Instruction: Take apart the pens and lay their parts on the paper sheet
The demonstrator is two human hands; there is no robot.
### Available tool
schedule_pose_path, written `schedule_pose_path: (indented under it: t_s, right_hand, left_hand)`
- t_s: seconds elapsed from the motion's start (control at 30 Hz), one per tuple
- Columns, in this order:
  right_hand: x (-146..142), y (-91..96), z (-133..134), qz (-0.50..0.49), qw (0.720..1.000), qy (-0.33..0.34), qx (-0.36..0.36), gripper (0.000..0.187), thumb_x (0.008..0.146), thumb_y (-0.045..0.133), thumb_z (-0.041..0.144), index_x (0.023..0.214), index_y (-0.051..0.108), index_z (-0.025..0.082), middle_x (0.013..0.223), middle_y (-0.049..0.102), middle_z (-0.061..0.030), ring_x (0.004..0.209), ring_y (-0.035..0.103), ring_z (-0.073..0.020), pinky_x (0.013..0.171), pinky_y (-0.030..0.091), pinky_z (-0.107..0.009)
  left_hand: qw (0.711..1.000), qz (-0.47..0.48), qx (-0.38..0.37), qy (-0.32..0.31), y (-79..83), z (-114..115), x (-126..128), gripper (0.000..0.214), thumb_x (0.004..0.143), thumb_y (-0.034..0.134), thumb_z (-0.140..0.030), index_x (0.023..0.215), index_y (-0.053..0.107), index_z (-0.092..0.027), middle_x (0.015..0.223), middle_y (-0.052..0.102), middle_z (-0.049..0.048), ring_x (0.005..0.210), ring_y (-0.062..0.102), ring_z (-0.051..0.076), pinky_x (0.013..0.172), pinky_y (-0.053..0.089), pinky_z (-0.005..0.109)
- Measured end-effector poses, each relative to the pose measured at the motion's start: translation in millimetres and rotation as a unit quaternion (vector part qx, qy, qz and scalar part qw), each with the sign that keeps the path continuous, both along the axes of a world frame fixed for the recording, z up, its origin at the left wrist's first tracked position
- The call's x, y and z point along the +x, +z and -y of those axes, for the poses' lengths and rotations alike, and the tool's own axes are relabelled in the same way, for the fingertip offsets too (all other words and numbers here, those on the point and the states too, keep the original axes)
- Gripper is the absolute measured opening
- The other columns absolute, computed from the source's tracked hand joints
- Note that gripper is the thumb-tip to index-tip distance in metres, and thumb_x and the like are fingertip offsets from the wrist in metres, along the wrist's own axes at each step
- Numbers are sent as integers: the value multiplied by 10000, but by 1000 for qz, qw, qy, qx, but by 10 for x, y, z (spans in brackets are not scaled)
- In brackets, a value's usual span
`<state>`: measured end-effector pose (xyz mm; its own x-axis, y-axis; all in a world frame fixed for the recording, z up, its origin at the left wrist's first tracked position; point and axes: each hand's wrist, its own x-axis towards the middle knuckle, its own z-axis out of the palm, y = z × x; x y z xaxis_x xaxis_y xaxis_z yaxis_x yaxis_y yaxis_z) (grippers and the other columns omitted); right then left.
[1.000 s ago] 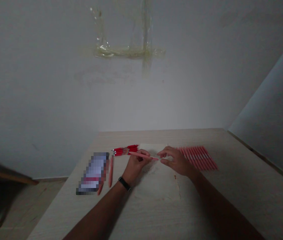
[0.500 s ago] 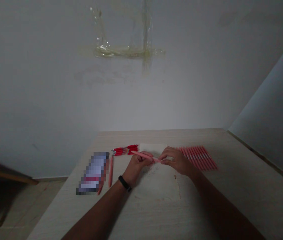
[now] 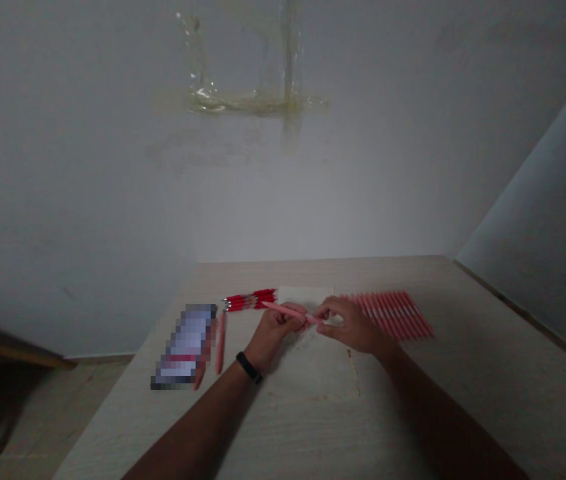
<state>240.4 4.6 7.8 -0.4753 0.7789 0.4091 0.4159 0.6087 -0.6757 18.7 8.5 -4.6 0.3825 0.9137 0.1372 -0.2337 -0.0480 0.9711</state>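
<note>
A pink pen [image 3: 283,309] lies slantwise in my left hand [image 3: 275,333], its tapered end pointing up and left. The left fingers are closed around the pen's middle. At the pen's lower right end, the thumb and forefinger of my right hand [image 3: 350,325] sit on either side of the tip in a loose pinch. Beneath both hands is a pale sheet [image 3: 313,373] with dark smudges on it. Just beyond the left hand lie several red pens [image 3: 250,300] with silvery tips.
A neat row of several pink pens [image 3: 395,315] lies right of my right hand. Left are a pixelated phone-like object [image 3: 183,347], a pink barrel [image 3: 221,343] and another pink piece [image 3: 201,367]. The wooden table [image 3: 387,267] meets a wall with peeling tape [image 3: 243,105].
My right hand has shifted slightly left, its thumb and forefinger now spread a little wider around the pen's end. My left hand and the pen stay nearly in place.
</note>
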Motion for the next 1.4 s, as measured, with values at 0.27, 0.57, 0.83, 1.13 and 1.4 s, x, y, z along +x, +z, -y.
schedule_pose_path:
  t_s: [0.27,0.57,0.83,1.13,1.4]
  right_hand:
    - [147,50,-59,-56,991,-115,-37,238,902,617,454,907,663,221,775,654,-30,733,613,-190,640,486,-295]
    - [-19,-28,-49,-152,986,-34,-66,259,929,592,439,857,636,194,918,702,-57,852,659,-184,769,513,-306]
    - [167,-15,-52,-107,972,-176,-114,307,949,521,494,950,663,222,848,735,-42,441,585,-131,354,406,-253]
    - [115,-72,-92,-61,977,-188,-77,253,920,581,432,907,682,200,911,743,-43,358,514,-71,280,321,-199]
    - [112,-27,-34,-47,973,-193,-120,307,958,495,464,888,639,202,850,744,-20,253,437,-58,216,250,-197]
  left_hand:
    - [997,17,-3,78,60,-70,-83,248,793,748,-374,827,649,-149,704,615,-3,630,536,114,615,403,234]
    - [964,-219,152,18,48,38,-24,235,852,695,-394,871,671,-160,796,682,30,720,602,158,665,431,258]
    - [813,-479,329,-22,-96,72,-91,526,763,777,-286,1262,616,-245,1366,555,126,1211,516,308,1034,407,461]
    - [785,-522,333,-27,-74,88,-92,475,783,744,-233,1242,621,-245,1337,554,118,1193,515,301,1018,422,458]
    - [788,-519,332,-17,-115,77,-89,479,764,762,-215,1224,633,-252,1327,556,112,1176,521,300,1000,433,455]
